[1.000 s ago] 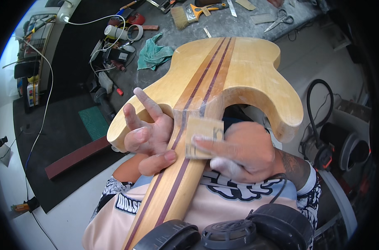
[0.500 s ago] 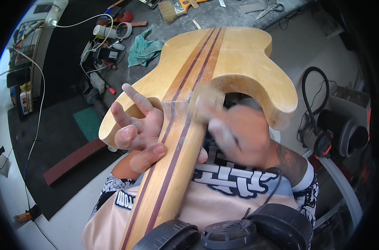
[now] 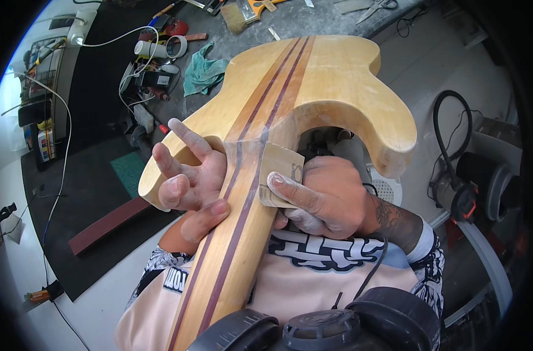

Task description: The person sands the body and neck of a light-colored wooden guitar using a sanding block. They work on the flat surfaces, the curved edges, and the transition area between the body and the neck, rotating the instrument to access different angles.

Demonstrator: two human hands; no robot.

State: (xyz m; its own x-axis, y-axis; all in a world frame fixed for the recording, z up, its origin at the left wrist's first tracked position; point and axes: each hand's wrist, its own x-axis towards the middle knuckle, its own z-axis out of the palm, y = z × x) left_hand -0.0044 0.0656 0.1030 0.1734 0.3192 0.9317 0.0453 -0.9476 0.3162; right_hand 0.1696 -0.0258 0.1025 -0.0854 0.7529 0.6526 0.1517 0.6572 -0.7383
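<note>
A pale wooden guitar body with a long neck [image 3: 243, 234] lies back side up before me, dark stripes running down its middle. At the neck's left edge is my left hand [image 3: 199, 175], palm up, several dusty fingers spread in the air. Its thumb rests on the wood, and a fingertip showing at the neck's right edge seems to belong to it. My right hand [image 3: 331, 196] pinches a folded piece of sandpaper [image 3: 281, 167], pale backing outward, against the right side of the neck joint. Its abrasive face is hidden.
A green cloth [image 3: 205, 73], a tape roll [image 3: 176, 46] and a brush [image 3: 235, 17] lie on the dark bench beyond. Scissors [image 3: 376, 10] are at the far right. A long reddish strip [image 3: 108, 225] lies left. A black hose [image 3: 468, 126] loops at the right.
My right hand, blurred before, has come down and toward me along the neck joint with the sandpaper. The left hand keeps its place on the neck. The view has shifted slightly.
</note>
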